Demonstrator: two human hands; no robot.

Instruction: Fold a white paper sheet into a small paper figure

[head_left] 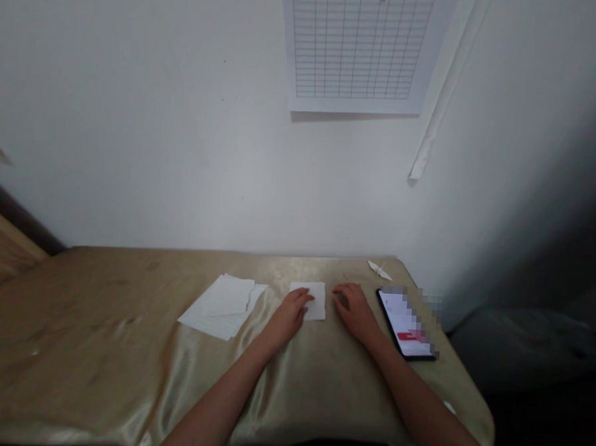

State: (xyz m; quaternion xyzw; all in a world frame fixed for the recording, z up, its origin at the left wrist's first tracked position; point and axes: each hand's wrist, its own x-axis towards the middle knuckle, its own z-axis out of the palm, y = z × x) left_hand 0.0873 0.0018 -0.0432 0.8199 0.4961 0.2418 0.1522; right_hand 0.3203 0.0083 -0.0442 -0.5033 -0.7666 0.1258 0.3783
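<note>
A small, roughly square sheet of white paper [316,309] lies flat on the cloth-covered table. My left hand [290,314] rests on its left part, fingers stretched over the paper and slightly apart. Just to the right of the sheet, my right hand [356,309] lies on the cloth with curved fingers and a gap between thumb and fingertips. Nothing shows in that hand, and it does not touch the paper. Left of both hands is a loose stack of white paper sheets [218,307], one with a torn edge.
A phone [405,345] with a lit, partly blurred screen lies right of my right hand. Behind it sits a small folded white paper piece [379,270] with pointed ends. The tan satin cloth [97,332] has wrinkles. A printed table sheet [357,53] hangs on the wall.
</note>
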